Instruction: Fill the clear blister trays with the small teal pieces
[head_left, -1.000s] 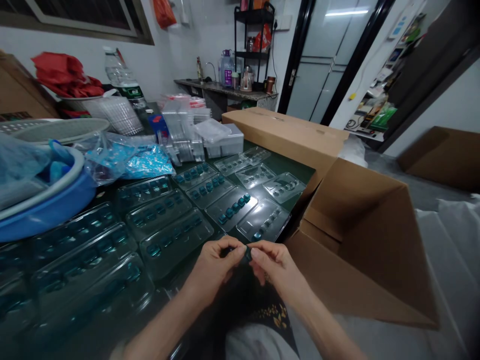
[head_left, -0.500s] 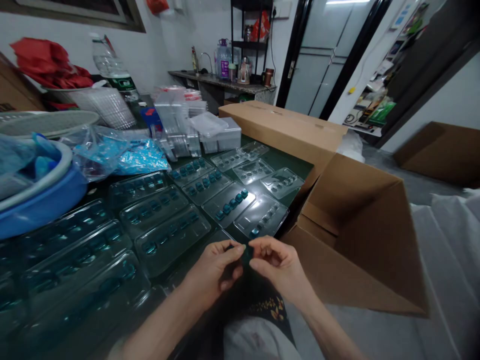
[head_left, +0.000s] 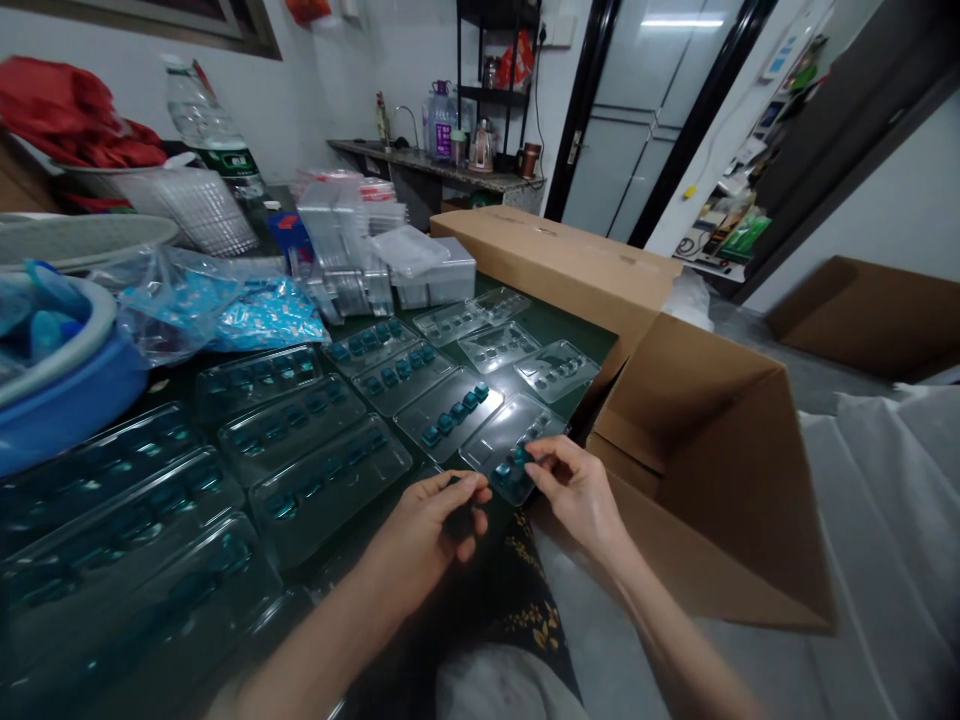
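Rows of clear plastic blister trays (head_left: 330, 480) lie on a dark green table (head_left: 592, 345), most holding small teal pieces. My right hand (head_left: 574, 490) reaches to the nearest tray at the table's front right (head_left: 510, 445), its thumb and fingers pinched on a small teal piece (head_left: 520, 457) over one of that tray's pockets. My left hand (head_left: 427, 530) stays near the table edge, fingers curled and pinched together; what is in them is too small to make out.
An open cardboard box (head_left: 712, 470) stands right of the table, another long box (head_left: 555, 260) behind it. A blue basin (head_left: 67, 390), a bag of teal pieces (head_left: 255, 315) and stacks of empty trays (head_left: 352, 260) lie at the back left.
My hands were together near the table edge. The right hand has moved forward to the nearest tray with a teal piece; the left hand has stayed back.
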